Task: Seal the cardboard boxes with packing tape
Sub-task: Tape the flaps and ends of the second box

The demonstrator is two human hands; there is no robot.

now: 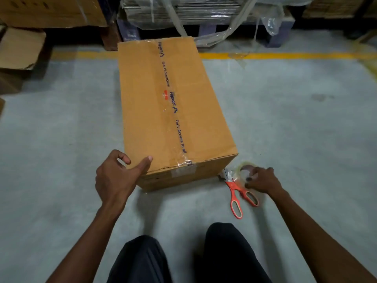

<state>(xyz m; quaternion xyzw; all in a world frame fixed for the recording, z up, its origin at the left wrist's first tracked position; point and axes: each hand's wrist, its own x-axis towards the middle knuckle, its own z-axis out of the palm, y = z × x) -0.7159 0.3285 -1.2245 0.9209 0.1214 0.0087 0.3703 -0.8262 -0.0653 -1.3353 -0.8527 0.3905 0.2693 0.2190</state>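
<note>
Your left hand point(114, 180), fingers loosely spread, thumb touching the taped box point(175, 111) on the floor point(295, 123); your right hand point(261, 180) grips the tape roll point(245, 167) beside the scissors point(236, 193).

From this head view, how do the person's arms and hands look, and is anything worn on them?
Both arms are bare along all that shows: no sleeves, gloves, watch or bracelets are visible. The left hand shows no ring. The right hand has dark marks on some fingertips, perhaps nail paint or dirt; I cannot tell which. Below the arms, the knees are covered by dark trousers.
</note>
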